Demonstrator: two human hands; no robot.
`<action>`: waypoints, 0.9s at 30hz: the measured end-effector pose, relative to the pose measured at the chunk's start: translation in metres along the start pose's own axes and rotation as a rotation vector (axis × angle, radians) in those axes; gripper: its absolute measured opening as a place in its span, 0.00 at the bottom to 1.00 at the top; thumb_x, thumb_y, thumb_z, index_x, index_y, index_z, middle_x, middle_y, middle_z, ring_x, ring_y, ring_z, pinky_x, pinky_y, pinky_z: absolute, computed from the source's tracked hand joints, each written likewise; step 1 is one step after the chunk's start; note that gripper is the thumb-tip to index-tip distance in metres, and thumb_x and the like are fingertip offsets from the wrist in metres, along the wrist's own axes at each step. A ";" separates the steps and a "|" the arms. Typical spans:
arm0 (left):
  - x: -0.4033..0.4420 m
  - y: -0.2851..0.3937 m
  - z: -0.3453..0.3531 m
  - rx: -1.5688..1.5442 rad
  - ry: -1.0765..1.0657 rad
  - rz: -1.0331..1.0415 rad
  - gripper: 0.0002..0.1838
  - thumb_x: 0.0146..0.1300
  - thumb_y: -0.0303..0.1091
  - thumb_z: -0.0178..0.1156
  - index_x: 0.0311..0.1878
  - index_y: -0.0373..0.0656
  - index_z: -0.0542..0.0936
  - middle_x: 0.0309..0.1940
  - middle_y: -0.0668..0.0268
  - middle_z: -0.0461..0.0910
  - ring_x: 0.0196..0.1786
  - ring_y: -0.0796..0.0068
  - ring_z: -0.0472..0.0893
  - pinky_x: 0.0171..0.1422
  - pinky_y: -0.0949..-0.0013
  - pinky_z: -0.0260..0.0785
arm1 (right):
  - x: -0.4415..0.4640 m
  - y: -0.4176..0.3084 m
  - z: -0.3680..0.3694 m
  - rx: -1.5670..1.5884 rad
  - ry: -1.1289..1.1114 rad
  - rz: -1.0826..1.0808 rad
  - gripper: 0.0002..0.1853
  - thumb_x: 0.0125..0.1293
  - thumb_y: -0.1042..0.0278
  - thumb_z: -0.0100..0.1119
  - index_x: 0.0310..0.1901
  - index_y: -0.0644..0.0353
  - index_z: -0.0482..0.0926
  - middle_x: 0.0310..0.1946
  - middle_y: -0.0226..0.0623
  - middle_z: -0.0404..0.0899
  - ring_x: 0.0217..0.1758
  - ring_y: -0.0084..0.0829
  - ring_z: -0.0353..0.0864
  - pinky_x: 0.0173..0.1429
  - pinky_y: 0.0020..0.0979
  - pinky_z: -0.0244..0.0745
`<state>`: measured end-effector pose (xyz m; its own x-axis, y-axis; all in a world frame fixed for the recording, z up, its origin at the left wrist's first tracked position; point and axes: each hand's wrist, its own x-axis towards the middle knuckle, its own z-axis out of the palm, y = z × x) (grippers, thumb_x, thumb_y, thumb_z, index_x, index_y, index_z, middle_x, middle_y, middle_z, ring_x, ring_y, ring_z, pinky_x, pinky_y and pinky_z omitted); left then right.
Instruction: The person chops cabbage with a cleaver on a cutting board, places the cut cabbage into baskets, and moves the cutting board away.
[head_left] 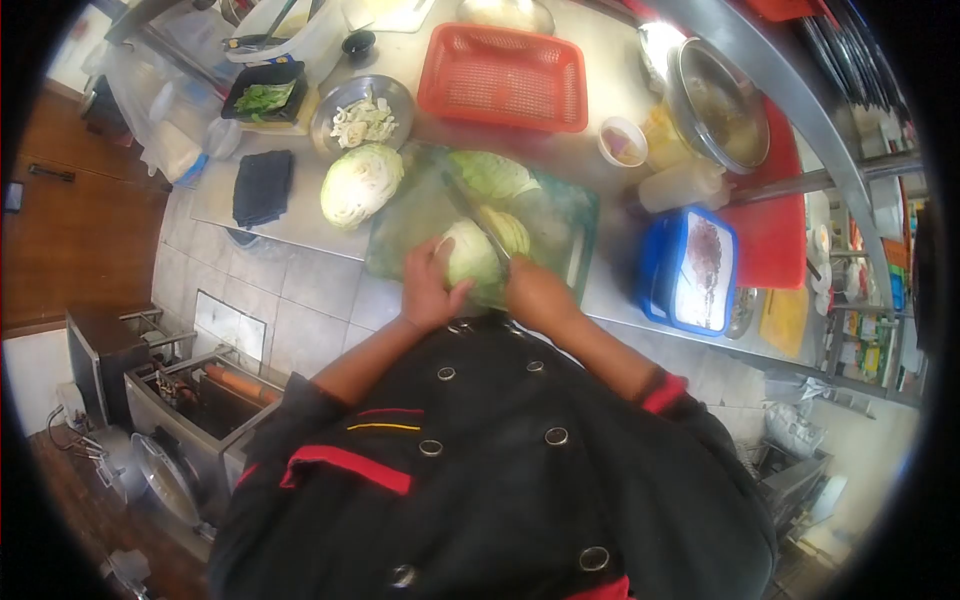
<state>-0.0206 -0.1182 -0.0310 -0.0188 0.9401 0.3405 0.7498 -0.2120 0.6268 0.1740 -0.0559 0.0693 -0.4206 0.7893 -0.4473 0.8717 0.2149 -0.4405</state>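
A piece of cabbage rests on the green cutting board, and my left hand is closed on its left side. My right hand grips the handle of a knife, whose blade points up and to the left along the cabbage's right side. Against the blade's right side lie cut cabbage slices. Farther up the board is another cabbage piece. A cut cabbage half sits at the board's upper left edge.
A metal bowl of chopped pieces and a red basket stand beyond the board. To the left are a dark folded cloth and a black tray of greens. A blue tub and a squeeze bottle stand on the right.
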 end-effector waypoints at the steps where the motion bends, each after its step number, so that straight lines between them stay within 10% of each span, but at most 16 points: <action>1: 0.002 -0.002 -0.001 0.001 0.011 0.030 0.39 0.52 0.41 0.71 0.66 0.38 0.68 0.60 0.45 0.69 0.60 0.43 0.69 0.66 0.47 0.62 | 0.004 0.003 0.003 0.002 0.008 -0.006 0.12 0.66 0.67 0.46 0.44 0.67 0.73 0.37 0.61 0.81 0.43 0.61 0.81 0.50 0.54 0.73; 15: 0.004 0.002 -0.003 -0.070 -0.014 0.003 0.39 0.53 0.39 0.71 0.66 0.36 0.67 0.61 0.44 0.67 0.61 0.42 0.68 0.67 0.48 0.61 | -0.058 -0.029 -0.073 -0.032 -0.028 0.072 0.12 0.64 0.71 0.45 0.44 0.68 0.73 0.37 0.63 0.81 0.42 0.61 0.81 0.51 0.55 0.74; 27: 0.004 0.001 0.001 -0.043 -0.002 0.014 0.39 0.53 0.40 0.70 0.67 0.37 0.67 0.62 0.43 0.66 0.61 0.41 0.68 0.67 0.47 0.61 | 0.012 0.000 0.002 -0.030 -0.023 -0.018 0.13 0.66 0.69 0.47 0.48 0.68 0.71 0.37 0.61 0.81 0.43 0.59 0.81 0.50 0.55 0.73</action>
<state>-0.0194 -0.1144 -0.0298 -0.0073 0.9376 0.3477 0.7211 -0.2359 0.6514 0.1684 -0.0482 0.0624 -0.4418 0.7719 -0.4571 0.8708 0.2464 -0.4255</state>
